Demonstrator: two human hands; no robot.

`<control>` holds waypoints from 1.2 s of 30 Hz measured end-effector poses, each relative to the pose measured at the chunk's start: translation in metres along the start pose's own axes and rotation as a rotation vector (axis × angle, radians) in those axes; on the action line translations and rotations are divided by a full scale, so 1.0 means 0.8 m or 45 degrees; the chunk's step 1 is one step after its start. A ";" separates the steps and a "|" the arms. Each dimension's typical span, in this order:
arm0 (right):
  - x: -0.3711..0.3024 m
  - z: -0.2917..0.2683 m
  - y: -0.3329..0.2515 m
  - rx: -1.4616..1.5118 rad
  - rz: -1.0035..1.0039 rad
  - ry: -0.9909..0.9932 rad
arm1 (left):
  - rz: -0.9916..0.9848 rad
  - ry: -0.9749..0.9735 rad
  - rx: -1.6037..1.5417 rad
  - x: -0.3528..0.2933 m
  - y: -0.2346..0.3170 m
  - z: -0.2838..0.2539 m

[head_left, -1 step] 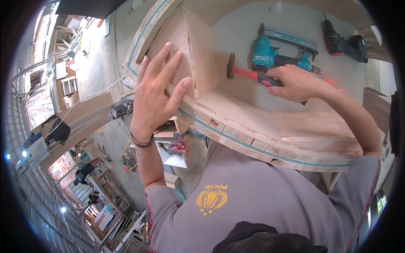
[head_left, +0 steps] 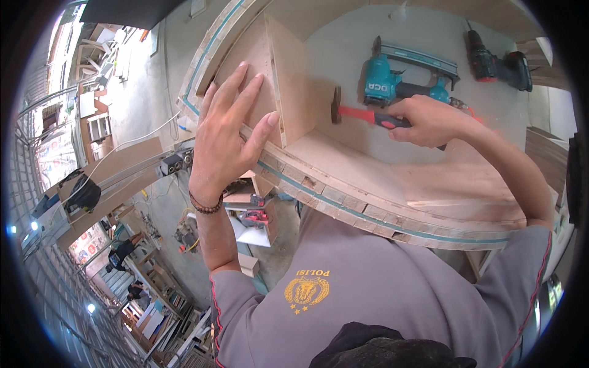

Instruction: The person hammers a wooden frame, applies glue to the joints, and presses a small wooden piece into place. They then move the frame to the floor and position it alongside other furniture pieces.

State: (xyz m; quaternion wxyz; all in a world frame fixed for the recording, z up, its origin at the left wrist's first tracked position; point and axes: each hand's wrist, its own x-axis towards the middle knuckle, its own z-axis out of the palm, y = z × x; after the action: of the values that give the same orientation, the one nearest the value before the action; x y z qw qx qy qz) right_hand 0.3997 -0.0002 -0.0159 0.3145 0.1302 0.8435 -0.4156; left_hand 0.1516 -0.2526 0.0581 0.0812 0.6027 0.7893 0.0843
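Note:
My left hand [head_left: 226, 144] lies with its fingers spread on a flat wooden panel [head_left: 260, 52] at the left end of a curved wooden frame. Its thumb reaches toward the edge of an upright board [head_left: 293, 86]. In my right hand [head_left: 424, 121] is a hammer [head_left: 356, 113] with a red and black handle, my fingers wrapped around the grip. The hammer's dark head points left, near the face of the upright board and apart from it. The frame's curved rim [head_left: 343, 195], built of small wood blocks with a teal stripe, runs in front of my body.
Beyond the hammer, a teal nail gun [head_left: 379, 80] with a hose fitting lies inside the frame. A cordless drill [head_left: 485, 61] lies at the far right. Below my left forearm stands an open box with a red tool [head_left: 254, 217]. People [head_left: 124, 250] work far off at lower left.
The hammer head has shifted very slightly down in the picture. Both hands stay nearly where they were, the left still flat on the panel.

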 end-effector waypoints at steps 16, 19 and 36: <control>0.010 0.045 0.046 -0.380 0.015 -0.058 | -0.335 0.224 0.202 0.052 0.020 0.035; 0.021 -0.001 0.029 -0.060 -0.040 0.358 | -0.448 0.248 0.237 0.048 0.028 0.042; 0.172 -0.076 0.190 -0.045 0.549 1.318 | -0.502 0.381 0.021 0.018 0.062 0.045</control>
State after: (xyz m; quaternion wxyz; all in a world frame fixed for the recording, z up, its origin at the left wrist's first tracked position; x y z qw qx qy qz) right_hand 0.3411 0.1361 -0.1704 -0.0605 0.4814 0.8489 -0.2096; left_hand 0.2023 -0.2243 0.0337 -0.0265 0.4183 0.8957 0.1487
